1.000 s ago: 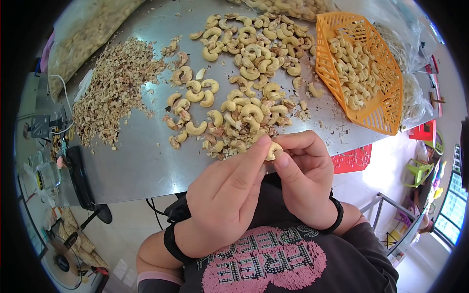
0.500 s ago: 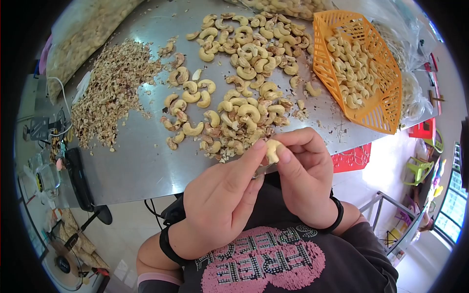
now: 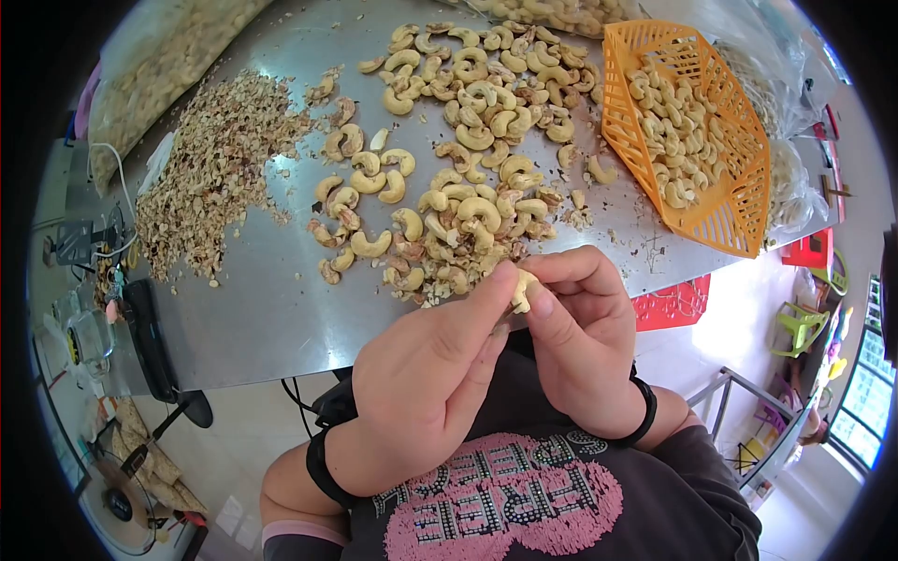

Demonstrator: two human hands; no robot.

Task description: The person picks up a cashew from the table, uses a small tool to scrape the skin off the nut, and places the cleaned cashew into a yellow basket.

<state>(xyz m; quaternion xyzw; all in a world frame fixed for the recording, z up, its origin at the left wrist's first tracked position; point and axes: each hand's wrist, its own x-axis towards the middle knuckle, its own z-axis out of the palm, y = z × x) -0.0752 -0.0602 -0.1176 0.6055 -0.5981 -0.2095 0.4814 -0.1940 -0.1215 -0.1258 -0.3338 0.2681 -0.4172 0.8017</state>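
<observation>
A pale, curved cashew nut (image 3: pixel 522 292) is pinched between the thumb and index finger of my right hand (image 3: pixel 585 323), just above the table's near edge. My left hand (image 3: pixel 435 360) is closed, its fingertips pressing against the nut from the left. A small shiny metal blade (image 3: pixel 502 330) shows slightly between its fingers; the rest of it is hidden. Right beyond my hands lies a heap of cashew nuts (image 3: pixel 477 220), some with brown skin on them. A second heap of cashews (image 3: pixel 486 84) spreads farther back.
Flaky skins and crumbs are piled (image 3: pixel 220 159) on the left of the metal table (image 3: pixel 271 327). An orange plastic basket (image 3: pixel 716 220) with pale cashews stands at the right. Clear bags of nuts (image 3: pixel 168 75) line the back. A black device (image 3: pixel 150 341) hangs at the left edge.
The cashew has turned slightly in my fingers, and less of it shows. My left fingertips have shifted a little, covering more of the metal piece. The heaps stay as they were.
</observation>
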